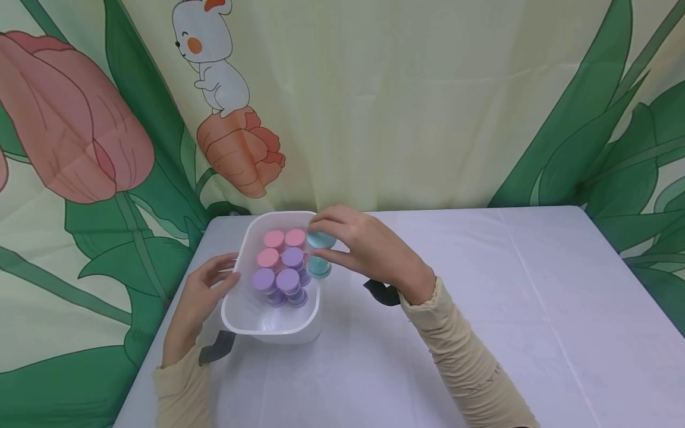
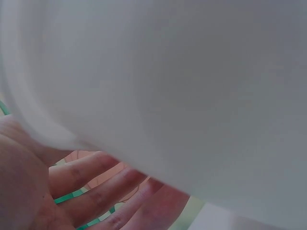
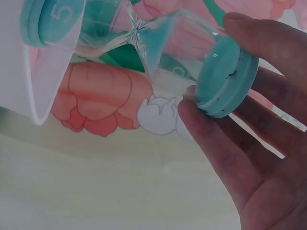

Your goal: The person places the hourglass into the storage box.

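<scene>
My right hand (image 1: 366, 244) pinches the end cap of a teal sand timer (image 3: 228, 76) between thumb and fingers. The clear glass narrows at its middle, and the far cap bears a 5. In the head view this timer overlaps the right rim of a white plastic bin (image 1: 267, 324). My left hand (image 1: 200, 297) rests at the bin's left side with its fingers extended, thumb at the rim. Inside the bin, pink-capped sand timers (image 1: 275, 239) stand toward the back and purple-capped ones (image 1: 288, 282) nearer the front. The left wrist view is mostly filled by the bin's wall (image 2: 192, 96).
The bin stands on the left part of a table with a white cloth (image 1: 481, 309). Behind the table hangs a curtain (image 1: 401, 119) printed with tulips, leaves and a rabbit on a carrot. Dark wrist straps (image 1: 383, 293) show at both wrists.
</scene>
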`<action>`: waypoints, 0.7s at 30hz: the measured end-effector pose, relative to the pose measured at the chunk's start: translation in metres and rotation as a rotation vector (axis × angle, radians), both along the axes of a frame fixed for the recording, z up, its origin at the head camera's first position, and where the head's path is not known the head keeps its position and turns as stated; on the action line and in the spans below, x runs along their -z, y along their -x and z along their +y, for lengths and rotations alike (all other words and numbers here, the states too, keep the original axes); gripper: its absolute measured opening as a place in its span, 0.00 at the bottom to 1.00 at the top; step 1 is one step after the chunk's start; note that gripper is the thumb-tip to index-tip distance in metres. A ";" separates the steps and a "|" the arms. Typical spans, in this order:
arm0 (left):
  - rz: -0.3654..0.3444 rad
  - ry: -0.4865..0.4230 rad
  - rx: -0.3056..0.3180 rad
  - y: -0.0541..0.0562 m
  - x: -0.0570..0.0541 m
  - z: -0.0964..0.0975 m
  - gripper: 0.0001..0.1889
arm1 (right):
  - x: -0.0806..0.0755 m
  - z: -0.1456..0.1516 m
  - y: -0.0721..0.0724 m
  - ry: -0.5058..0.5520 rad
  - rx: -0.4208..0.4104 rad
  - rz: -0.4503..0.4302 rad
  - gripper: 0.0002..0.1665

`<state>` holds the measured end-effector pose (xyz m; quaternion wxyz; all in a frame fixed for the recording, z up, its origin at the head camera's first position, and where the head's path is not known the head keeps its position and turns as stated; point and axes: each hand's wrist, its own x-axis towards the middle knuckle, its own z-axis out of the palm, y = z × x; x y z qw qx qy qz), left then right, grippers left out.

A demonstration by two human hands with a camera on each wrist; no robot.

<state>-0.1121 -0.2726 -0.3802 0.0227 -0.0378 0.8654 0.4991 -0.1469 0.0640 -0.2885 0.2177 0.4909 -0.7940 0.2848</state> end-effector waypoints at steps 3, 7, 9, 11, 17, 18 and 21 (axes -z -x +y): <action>-0.002 -0.002 -0.002 0.000 0.001 0.000 0.32 | 0.002 -0.004 0.000 0.000 -0.007 0.010 0.19; -0.001 -0.002 -0.004 0.000 0.001 0.000 0.31 | 0.004 -0.008 -0.001 -0.012 -0.015 0.018 0.19; -0.002 0.001 -0.005 0.000 0.001 0.000 0.31 | 0.006 -0.010 -0.001 -0.018 -0.018 0.016 0.19; -0.002 0.003 -0.006 0.000 0.002 0.000 0.31 | 0.007 -0.011 -0.001 -0.022 -0.022 0.013 0.19; -0.004 0.008 -0.013 0.000 0.001 0.000 0.32 | 0.006 -0.017 -0.003 -0.028 -0.038 0.007 0.18; -0.004 0.008 -0.014 0.000 0.001 0.000 0.32 | 0.006 -0.018 -0.003 -0.028 -0.041 0.006 0.18; -0.003 0.009 -0.015 0.000 0.001 0.000 0.32 | 0.007 -0.022 -0.004 -0.024 -0.053 0.002 0.17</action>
